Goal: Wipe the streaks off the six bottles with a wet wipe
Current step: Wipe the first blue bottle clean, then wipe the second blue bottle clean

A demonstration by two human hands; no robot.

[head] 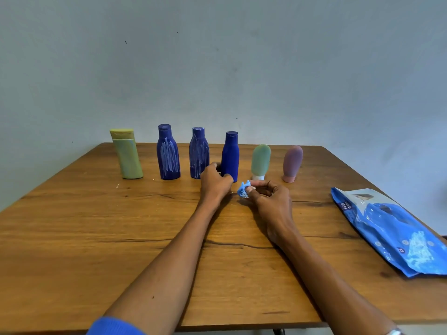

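Note:
Six bottles stand in a row at the back of the wooden table (96, 238). From the left: a yellow-green bottle (127, 157), two dark blue bottles (168, 157) (198, 154) covered in white streaks, a dark blue bottle (230, 152) with no visible streaks, a green tube (260, 160) and a mauve tube (292, 163). My left hand (215, 183) curls round the base of the unstreaked blue bottle, thumb on its front. My right hand (271, 197) pinches a crumpled, blue-stained wet wipe (243, 189) just right of that bottle's base.
A blue and white pack of wet wipes (391, 233) lies flat near the table's right edge. A plain pale wall rises directly behind the table. Small white crumbs (117, 186) dot the wood left of the bottles.

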